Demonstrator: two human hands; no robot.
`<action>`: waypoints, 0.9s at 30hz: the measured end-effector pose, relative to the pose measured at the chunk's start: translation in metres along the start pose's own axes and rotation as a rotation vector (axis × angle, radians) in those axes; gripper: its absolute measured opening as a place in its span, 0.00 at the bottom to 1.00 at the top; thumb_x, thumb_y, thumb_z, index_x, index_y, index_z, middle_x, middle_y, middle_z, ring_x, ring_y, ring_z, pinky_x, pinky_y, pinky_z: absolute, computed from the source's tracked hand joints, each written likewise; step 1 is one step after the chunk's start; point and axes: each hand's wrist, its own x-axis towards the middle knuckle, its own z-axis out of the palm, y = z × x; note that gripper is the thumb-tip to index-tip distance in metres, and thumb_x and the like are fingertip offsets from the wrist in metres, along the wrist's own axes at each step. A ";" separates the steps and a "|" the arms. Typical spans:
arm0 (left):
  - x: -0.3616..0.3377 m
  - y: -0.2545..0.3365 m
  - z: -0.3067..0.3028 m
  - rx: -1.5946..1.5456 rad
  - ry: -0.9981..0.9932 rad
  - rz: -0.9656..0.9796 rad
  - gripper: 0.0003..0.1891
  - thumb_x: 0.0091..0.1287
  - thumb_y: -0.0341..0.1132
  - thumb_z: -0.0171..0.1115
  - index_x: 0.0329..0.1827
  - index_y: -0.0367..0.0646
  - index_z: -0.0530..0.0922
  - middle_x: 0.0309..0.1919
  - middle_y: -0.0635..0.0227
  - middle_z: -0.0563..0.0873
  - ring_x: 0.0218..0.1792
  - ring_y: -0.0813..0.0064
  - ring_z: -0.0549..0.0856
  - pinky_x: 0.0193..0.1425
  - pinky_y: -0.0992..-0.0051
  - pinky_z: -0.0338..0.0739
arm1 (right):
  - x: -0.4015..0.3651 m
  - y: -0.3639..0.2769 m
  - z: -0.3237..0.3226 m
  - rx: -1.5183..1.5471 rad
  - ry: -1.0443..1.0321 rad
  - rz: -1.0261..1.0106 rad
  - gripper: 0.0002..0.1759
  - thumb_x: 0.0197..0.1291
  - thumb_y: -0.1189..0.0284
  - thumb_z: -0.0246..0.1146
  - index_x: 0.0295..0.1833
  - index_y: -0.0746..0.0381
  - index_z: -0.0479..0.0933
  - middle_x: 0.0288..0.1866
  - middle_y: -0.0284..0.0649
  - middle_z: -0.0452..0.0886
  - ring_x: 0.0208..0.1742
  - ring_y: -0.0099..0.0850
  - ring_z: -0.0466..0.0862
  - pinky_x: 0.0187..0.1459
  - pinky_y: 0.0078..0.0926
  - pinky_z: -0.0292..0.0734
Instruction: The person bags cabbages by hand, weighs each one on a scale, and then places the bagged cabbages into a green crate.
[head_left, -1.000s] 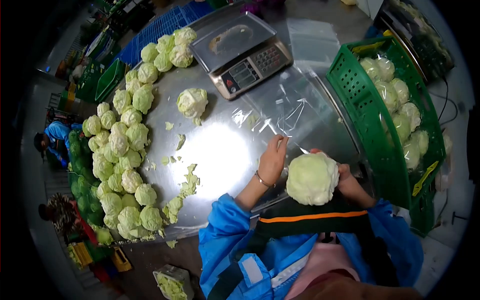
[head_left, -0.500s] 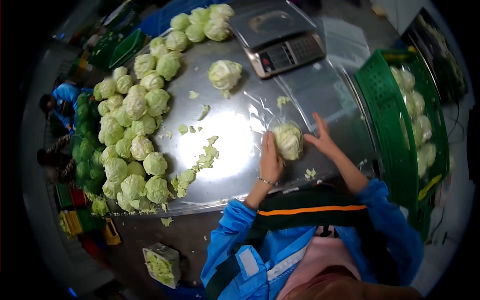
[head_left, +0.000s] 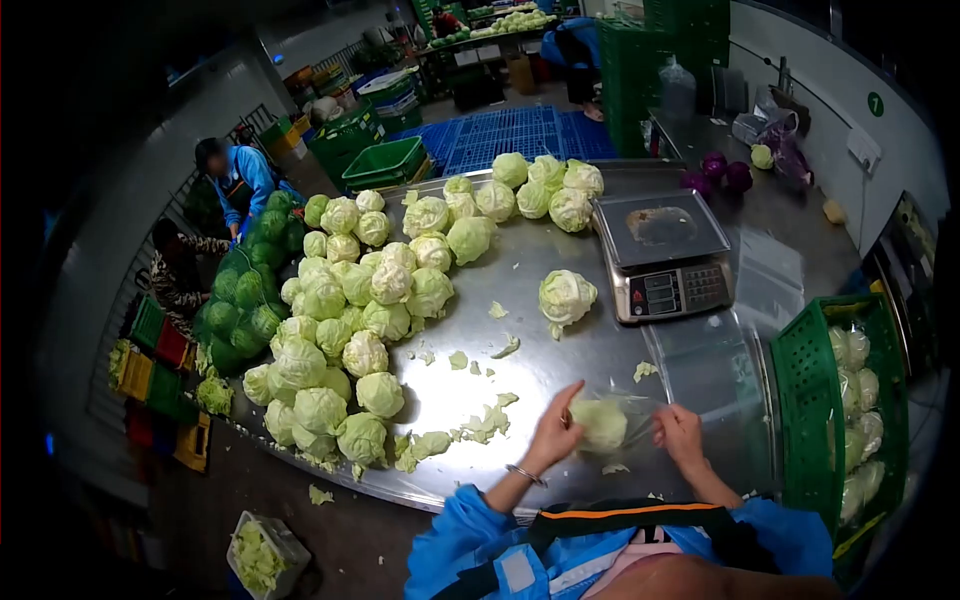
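Note:
A cabbage [head_left: 602,427] in a clear plastic bag [head_left: 636,408] sits near the front edge of the metal table, between my hands; it looks blurred. My left hand [head_left: 556,430] is against the cabbage's left side, index finger stretched out and thumb apart. On the other side, my right hand [head_left: 682,438] has its fingers pinched together on the bag's plastic, which is pulled out toward it. An unwrapped cabbage [head_left: 567,298] stands alone farther back. Loose leaf pieces [head_left: 487,424] lie to the left of my left hand.
Many cabbages [head_left: 320,410] are heaped on the left. A scale [head_left: 668,255] stands at the back right, with flat plastic bags [head_left: 770,270] beside it. A green crate [head_left: 800,400] at right holds wrapped cabbages. A co-worker [head_left: 245,180] is by netted cabbages [head_left: 245,290].
The view has tilted up, showing more of the room. My right hand, open beside the cabbage before, is now pinched on the bag and drawing its plastic to the right.

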 end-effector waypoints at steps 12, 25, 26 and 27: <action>-0.018 0.027 -0.052 0.539 -0.091 -0.172 0.32 0.59 0.41 0.63 0.59 0.29 0.61 0.52 0.43 0.72 0.50 0.65 0.79 0.46 0.72 0.80 | -0.030 -0.017 -0.006 0.237 -0.037 0.129 0.15 0.65 0.67 0.50 0.42 0.69 0.74 0.25 0.38 0.75 0.15 0.21 0.73 0.15 0.15 0.67; -0.033 0.040 -0.050 -0.366 -0.231 -0.840 0.18 0.58 0.39 0.65 0.33 0.28 0.77 0.27 0.54 0.83 0.25 0.68 0.84 0.31 0.73 0.84 | -0.025 -0.074 0.071 -0.372 -0.677 -0.361 0.09 0.54 0.73 0.61 0.39 0.65 0.78 0.29 0.44 0.80 0.28 0.34 0.80 0.33 0.26 0.73; -0.038 0.044 -0.050 -0.394 -0.201 -0.832 0.18 0.58 0.39 0.65 0.33 0.28 0.77 0.27 0.54 0.83 0.25 0.68 0.84 0.32 0.73 0.84 | -0.024 -0.072 0.074 -0.346 -0.668 -0.359 0.09 0.54 0.72 0.61 0.39 0.65 0.78 0.28 0.43 0.80 0.27 0.32 0.80 0.32 0.26 0.74; -0.040 0.045 -0.051 -0.418 -0.190 -0.826 0.18 0.58 0.39 0.65 0.33 0.27 0.77 0.27 0.54 0.83 0.25 0.68 0.84 0.32 0.73 0.84 | -0.025 -0.069 0.078 -0.313 -0.652 -0.349 0.09 0.53 0.72 0.62 0.39 0.65 0.78 0.27 0.42 0.80 0.26 0.30 0.80 0.31 0.25 0.74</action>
